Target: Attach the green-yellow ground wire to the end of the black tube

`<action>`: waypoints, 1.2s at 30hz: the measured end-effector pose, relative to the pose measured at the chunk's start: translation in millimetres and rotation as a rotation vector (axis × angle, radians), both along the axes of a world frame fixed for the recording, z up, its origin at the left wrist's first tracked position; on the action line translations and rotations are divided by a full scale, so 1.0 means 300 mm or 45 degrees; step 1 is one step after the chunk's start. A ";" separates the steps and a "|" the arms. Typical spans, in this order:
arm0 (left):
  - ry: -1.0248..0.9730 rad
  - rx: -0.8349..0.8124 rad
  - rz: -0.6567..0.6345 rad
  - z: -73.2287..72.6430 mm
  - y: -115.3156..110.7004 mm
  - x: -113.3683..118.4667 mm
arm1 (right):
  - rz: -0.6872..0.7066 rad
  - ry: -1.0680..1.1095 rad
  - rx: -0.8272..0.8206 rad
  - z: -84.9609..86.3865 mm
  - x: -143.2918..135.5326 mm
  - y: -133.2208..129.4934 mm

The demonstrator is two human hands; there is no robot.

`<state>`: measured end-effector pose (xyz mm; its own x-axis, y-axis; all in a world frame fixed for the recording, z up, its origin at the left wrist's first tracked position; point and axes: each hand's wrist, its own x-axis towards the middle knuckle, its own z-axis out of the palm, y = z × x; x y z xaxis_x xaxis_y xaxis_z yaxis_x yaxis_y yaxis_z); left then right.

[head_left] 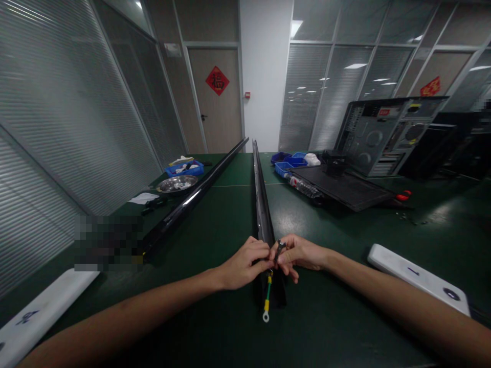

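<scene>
A long dark metal channel [262, 204] runs away from me down the middle of the table, its near end under my hands. My right hand [301, 253] pinches a small shiny metal tool [280, 248], perhaps a wrench, tilted over the channel. From the left, my left hand [251, 263] meets it with thumb and fingers pressed together at the channel; what they hold is hidden. Just below the fingertips hangs a short green wire [268, 292] with yellow-sleeved ring terminals. Its lower ring lies toward me, and the upper one sits at the channel.
Another long dark bar [192, 198] lies to the left, near a metal bowl [177, 184] and a blue tray [184, 168]. On the right are blue bins [291, 159], a flat black panel [341, 186], an open computer case [383, 135] and a white device [418, 278]. Another white device [49, 312] lies left.
</scene>
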<state>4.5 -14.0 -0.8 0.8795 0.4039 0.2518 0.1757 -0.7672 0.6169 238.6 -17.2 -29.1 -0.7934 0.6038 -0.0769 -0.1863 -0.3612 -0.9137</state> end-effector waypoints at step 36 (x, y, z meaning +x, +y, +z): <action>-0.018 0.063 0.052 -0.002 -0.003 0.002 | -0.017 0.023 0.005 0.005 0.003 -0.008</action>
